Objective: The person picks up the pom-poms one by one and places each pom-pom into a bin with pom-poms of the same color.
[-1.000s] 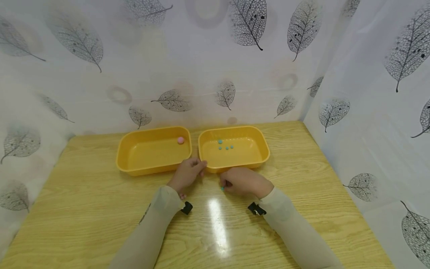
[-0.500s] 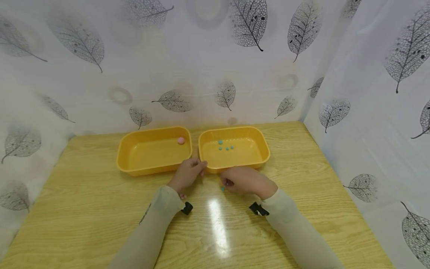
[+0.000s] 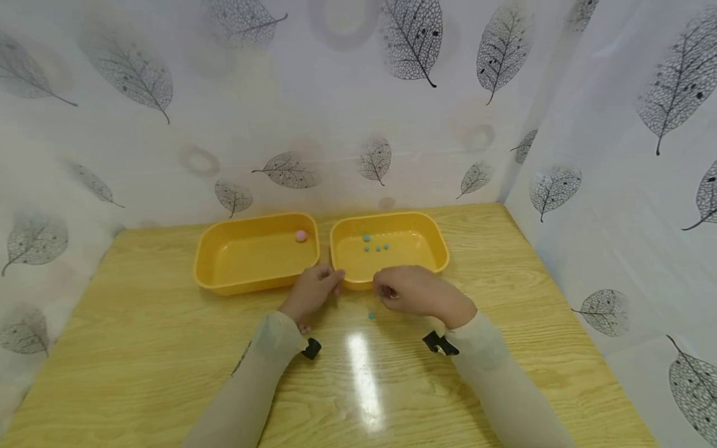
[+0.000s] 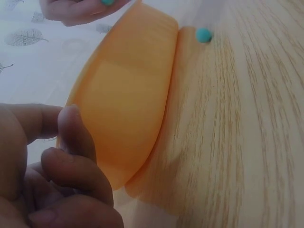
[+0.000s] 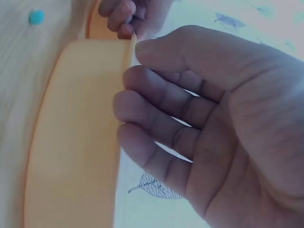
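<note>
My left hand (image 3: 312,289) pinches the near left corner of the right yellow plastic box (image 3: 442,264) between thumb and fingers. Above that box's front rim is my right hand (image 3: 420,291), its thumb and fingertips together. A small teal ball (image 4: 108,1) shows at the right fingertips in the left wrist view; the right wrist view hides it. Another teal ball (image 3: 371,316) lies on the table in front of the box. Inside the box sit several teal balls (image 3: 378,248).
The left yellow box (image 3: 224,287) stands beside the first, with a pink ball (image 3: 301,236) in its far right corner. Small pink balls (image 3: 304,328) lie on the wooden table (image 3: 140,348) by my left wrist. A leaf-print curtain (image 3: 336,112) hangs behind and at the sides.
My right hand has lifted from the table toward the box's front rim, slightly rightward, with a teal ball in its fingertips. The other teal ball stays on the table. My left hand keeps its place.
</note>
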Demonstrator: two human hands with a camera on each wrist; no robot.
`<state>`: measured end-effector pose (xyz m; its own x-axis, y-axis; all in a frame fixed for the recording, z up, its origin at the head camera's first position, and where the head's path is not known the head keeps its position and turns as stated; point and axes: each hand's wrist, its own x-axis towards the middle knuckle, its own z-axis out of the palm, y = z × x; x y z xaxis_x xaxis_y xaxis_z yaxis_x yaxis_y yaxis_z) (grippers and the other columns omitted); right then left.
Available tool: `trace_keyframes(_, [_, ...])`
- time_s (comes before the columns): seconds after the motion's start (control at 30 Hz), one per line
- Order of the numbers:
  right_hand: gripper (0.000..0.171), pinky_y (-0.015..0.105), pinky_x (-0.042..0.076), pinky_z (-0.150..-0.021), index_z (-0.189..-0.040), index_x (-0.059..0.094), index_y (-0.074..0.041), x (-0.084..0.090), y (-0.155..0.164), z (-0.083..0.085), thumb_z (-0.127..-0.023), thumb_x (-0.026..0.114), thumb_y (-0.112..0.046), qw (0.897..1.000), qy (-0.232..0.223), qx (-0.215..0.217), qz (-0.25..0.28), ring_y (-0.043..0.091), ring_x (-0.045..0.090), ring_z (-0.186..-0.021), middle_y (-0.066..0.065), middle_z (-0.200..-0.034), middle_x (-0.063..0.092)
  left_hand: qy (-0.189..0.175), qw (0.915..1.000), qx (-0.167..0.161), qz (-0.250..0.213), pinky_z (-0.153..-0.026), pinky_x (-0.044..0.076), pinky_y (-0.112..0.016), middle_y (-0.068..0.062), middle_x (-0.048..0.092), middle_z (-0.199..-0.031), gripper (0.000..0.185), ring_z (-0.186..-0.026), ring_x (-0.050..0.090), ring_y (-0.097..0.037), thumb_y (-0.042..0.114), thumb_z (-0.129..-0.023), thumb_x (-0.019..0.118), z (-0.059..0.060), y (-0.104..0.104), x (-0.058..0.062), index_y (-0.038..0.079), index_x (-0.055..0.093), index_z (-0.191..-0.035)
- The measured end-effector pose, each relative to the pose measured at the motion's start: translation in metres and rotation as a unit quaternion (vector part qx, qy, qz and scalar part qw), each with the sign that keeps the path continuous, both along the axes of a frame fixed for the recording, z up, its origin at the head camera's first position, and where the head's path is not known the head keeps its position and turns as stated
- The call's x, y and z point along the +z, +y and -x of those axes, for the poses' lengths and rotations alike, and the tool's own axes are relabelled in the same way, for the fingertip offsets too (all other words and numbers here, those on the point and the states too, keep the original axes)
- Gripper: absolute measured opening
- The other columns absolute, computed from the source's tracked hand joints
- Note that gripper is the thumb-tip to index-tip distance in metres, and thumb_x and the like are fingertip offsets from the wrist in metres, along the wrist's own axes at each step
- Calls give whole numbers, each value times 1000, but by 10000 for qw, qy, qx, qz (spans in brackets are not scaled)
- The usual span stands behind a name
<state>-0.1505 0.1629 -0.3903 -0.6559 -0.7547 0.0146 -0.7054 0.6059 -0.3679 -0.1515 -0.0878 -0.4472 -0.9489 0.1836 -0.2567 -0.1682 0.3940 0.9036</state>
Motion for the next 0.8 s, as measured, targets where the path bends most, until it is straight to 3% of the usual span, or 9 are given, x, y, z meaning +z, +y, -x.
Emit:
trace_keyframes(0.27, [13, 27, 48, -72, -90, 65, -19, 6, 9, 4, -92, 69, -7, 9985, 310, -334, 305, 6, 54, -78, -11, -85, 60, -22, 10000, -14, -14, -74, 38, -37, -6, 68, -93, 40, -79, 50, -23, 41, -107, 56, -2, 0, 1, 7, 66, -89])
trace_keyframes(0.5, [7, 31, 54, -79, -96, 70, -10, 5, 15, 10, -93, 69, -4, 9955, 640, -379, 590, 13, 63, -86, -5, -92, 67, 27, 10000, -52, -9, -72, 37, -36, -5, 67, -92, 40, -77, 48, -22, 40, -107, 56, -1, -1, 0, 6, 66, -89])
trace_keyframes(0.8, [8, 34, 54, -80, -99, 70, -8, 7, 25, 15, -92, 71, -3, 9910, 846, -562, 872, 15, 62, -87, -1, -95, 68, 41, 10000, -39, 8, -71, 36, -36, -5, 64, -89, 41, -74, 46, -22, 41, -107, 56, -1, 0, 0, 5, 66, -90])
